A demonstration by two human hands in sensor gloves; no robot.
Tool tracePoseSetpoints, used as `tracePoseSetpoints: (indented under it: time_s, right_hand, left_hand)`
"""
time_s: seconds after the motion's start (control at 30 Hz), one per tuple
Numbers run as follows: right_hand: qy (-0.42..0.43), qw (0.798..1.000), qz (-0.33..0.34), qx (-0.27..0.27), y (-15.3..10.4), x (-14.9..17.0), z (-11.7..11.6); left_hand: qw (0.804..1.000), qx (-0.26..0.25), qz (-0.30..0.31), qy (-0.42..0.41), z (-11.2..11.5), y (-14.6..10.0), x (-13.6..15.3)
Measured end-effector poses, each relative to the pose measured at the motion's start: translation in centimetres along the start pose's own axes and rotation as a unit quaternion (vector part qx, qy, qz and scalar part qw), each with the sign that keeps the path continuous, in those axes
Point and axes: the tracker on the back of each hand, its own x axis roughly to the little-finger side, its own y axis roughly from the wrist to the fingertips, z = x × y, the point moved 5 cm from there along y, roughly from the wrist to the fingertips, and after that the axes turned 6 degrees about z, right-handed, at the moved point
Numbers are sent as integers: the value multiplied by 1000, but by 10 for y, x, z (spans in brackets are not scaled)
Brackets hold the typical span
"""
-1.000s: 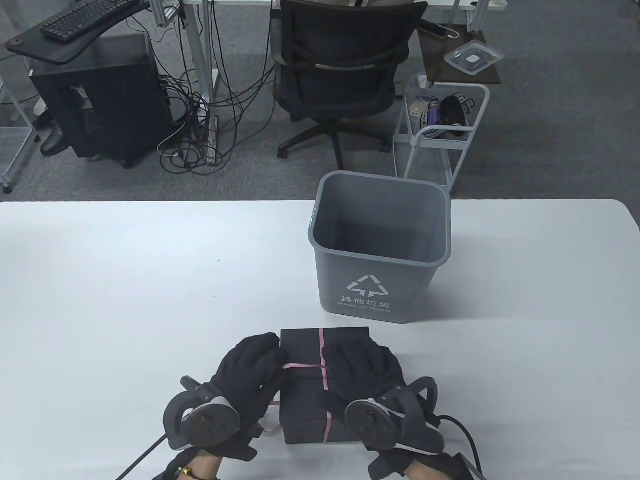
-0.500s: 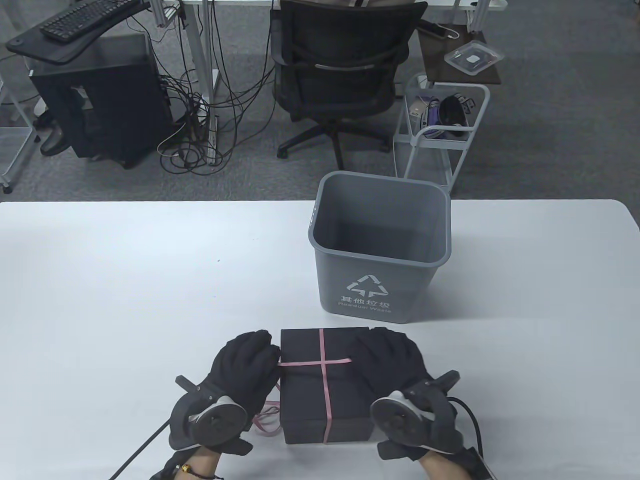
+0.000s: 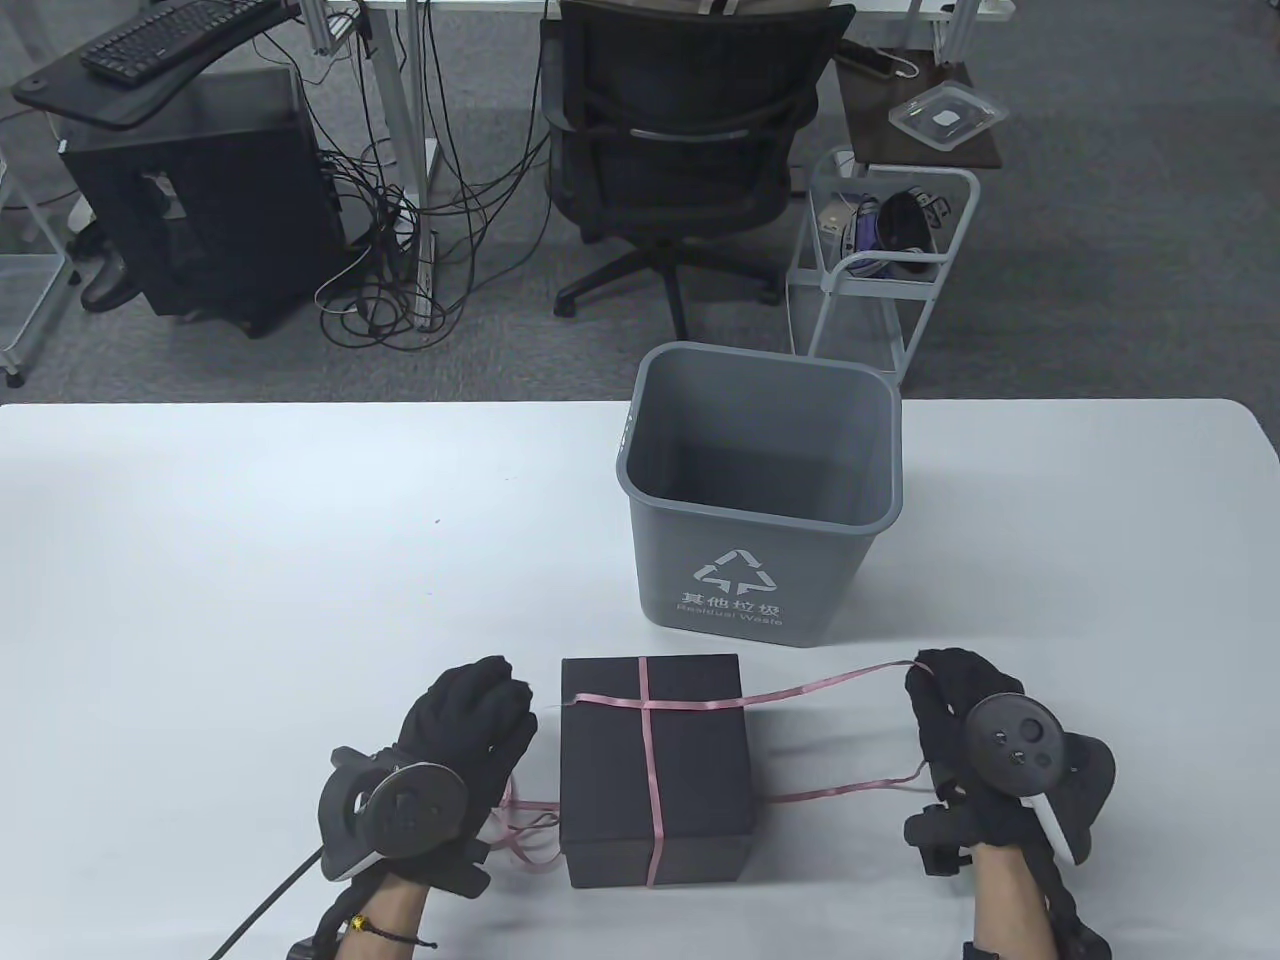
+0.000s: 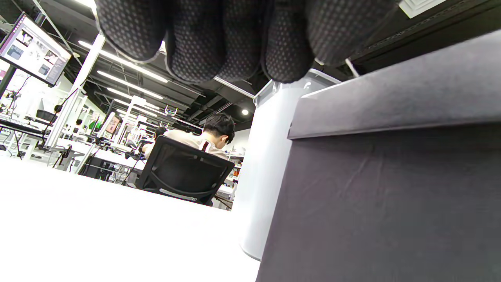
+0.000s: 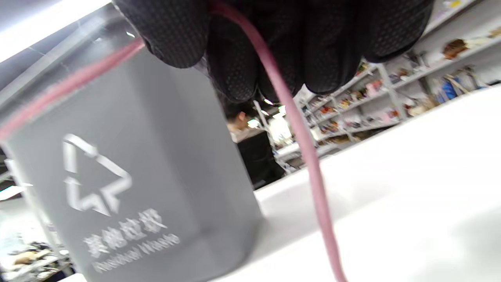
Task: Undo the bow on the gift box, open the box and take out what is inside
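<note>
The black gift box [image 3: 655, 765] sits on the white tabletop [image 3: 250, 560] near its front edge, lid on, just in front of the grey waste bin [image 3: 760, 490] and between the two hands. A thin pink ribbon [image 3: 648, 740] crosses over the lid, one band running front to back and another across the far part of the top. The right hand [image 3: 965, 735] is well out to the right of the box, fingers curled round the ribbon and gripping it; from its fist two strands run back to the box, the upper one reaching the lid's cross and the lower one meeting the box's right side lower down. In the right wrist view the ribbon [image 5: 297, 129] passes out from between the gloved fingers [image 5: 235, 51] and hangs down in front of the bin [image 5: 129, 168]. The left hand [image 3: 465, 715] rests just beside the box's left side with fingers curled; whether it pinches the ribbon cannot be told. Loose pink loops lie on the tabletop between that hand and the box's near left corner. The left wrist view shows curled fingertips [image 4: 242, 35] above the box's side wall [image 4: 383, 196], close to the lid edge.
</note>
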Motion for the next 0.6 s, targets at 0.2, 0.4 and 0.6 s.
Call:
tracePoseSetpoints:
  time_s: [0.2,0.4,0.6]
  right_hand:
    - [-39,993,-55,-92,2,25,-29]
    - [-77,991,-78,-82,2,27,-22]
    - [-48,995,-29,-80,1,6,-20]
  left_hand:
    - [1000,4,-8,-8,2,0,2]
    - [999,9,-23,-20,4,-1,6]
    - [998,9,-38,-45,5,-1,9]
